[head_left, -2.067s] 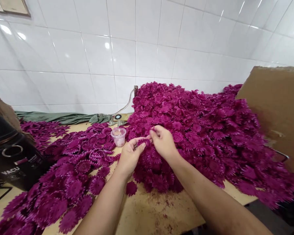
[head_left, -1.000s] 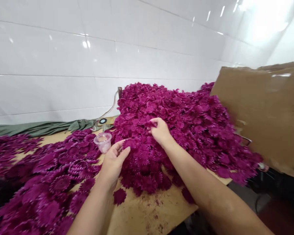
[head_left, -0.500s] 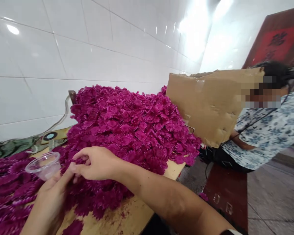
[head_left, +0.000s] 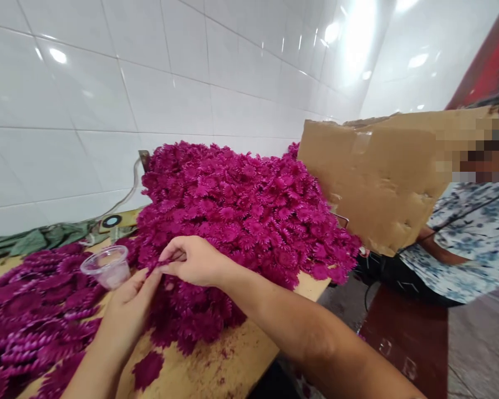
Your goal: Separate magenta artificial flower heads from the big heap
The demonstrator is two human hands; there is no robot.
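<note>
My left hand (head_left: pixel 127 302) and my right hand (head_left: pixel 195 260) meet at the fingertips in front of a big heap of magenta artificial flower heads (head_left: pixel 233 205). Pinched between them is a magenta flower head (head_left: pixel 162 264), mostly covered by the fingers. Both hands are closed, thumbs against fingers. Just left of my left hand stands a clear plastic cup (head_left: pixel 110 269) with something whitish inside. Flatter stacks of magenta flower heads (head_left: pixel 33 310) spread at the left, and one loose flower head (head_left: pixel 148 369) lies near my left wrist.
The pale tabletop (head_left: pixel 216 366) carries dark crumbs. Green cloth (head_left: pixel 45 237) and a yellow object with a round dial (head_left: pixel 112 221) lie by the tiled wall. A cardboard sheet (head_left: pixel 370 183) stands at the right, beside a seated person (head_left: pixel 478 238). Below is a dark red bench (head_left: pixel 407 332).
The view has swung left, so everything sits further right. My hands stay together at the fingertips, pinching the flower head, with only slight shifts of the fingers.
</note>
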